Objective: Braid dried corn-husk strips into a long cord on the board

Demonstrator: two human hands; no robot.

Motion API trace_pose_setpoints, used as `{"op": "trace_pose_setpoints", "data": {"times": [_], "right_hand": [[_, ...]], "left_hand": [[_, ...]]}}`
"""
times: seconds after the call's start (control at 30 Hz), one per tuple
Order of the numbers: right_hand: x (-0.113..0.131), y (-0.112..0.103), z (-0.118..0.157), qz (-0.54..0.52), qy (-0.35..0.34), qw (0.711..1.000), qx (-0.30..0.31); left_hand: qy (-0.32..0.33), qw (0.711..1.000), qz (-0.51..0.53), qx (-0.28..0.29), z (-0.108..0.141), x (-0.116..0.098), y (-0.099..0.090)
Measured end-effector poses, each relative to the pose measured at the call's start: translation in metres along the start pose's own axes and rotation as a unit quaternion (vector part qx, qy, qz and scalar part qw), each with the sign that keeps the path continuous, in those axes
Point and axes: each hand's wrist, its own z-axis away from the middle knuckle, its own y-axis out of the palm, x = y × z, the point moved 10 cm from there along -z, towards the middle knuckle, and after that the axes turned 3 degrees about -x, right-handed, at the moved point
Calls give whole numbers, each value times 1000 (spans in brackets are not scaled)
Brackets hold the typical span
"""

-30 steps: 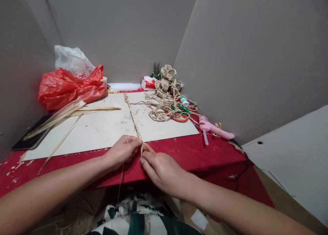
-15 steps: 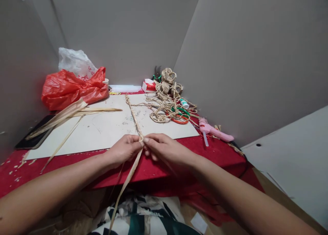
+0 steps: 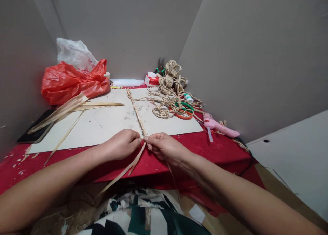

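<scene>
A braided cord of dried plant fibre (image 3: 137, 112) runs from the far part of the white board to my fingers. My left hand (image 3: 125, 143) is closed at its near end, thumb against the curled fingers. On the other side my right hand (image 3: 164, 146) pinches the same end between thumb and forefinger. From below the pinch a loose pale leaf strip (image 3: 120, 176) hangs toward my lap, with a shorter piece beside it. Another thin strand trails under my right hand. The undersides of both hands are hidden.
Dried leaf strips (image 3: 61, 113) lie over a dark phone (image 3: 38, 134) at left. A red plastic bag (image 3: 74, 86) stands behind. To the right are tangled cord (image 3: 164, 110), scissors (image 3: 188, 108) and a pink glue gun (image 3: 217, 125). Grey walls enclose the table.
My hands have moved slightly apart at the cord's end. The loose leaf strip has swung to the left, and a shorter piece now shows beside it. The view has shifted a little.
</scene>
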Motion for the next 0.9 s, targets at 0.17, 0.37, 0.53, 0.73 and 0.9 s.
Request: {"op": "trace_pose_setpoints", "data": {"times": [0.17, 0.37, 0.53, 0.73, 0.9], "right_hand": [[-2, 7, 7, -90, 7, 996, -26], [-2, 19, 11, -139, 17, 990, -1], [-2, 17, 15, -145, 30, 989, 21], [1, 22, 15, -174, 36, 981, 80], [-1, 21, 13, -115, 39, 987, 104]], "left_hand": [[16, 992, -127, -17, 11, -16, 4], [10, 974, -228, -3, 29, -25, 33], [34, 991, -93, 95, 51, -38, 38], [-48, 984, 144, -97, 22, -7, -18], [-150, 920, 359, 42, 5, 12, 30]]}}
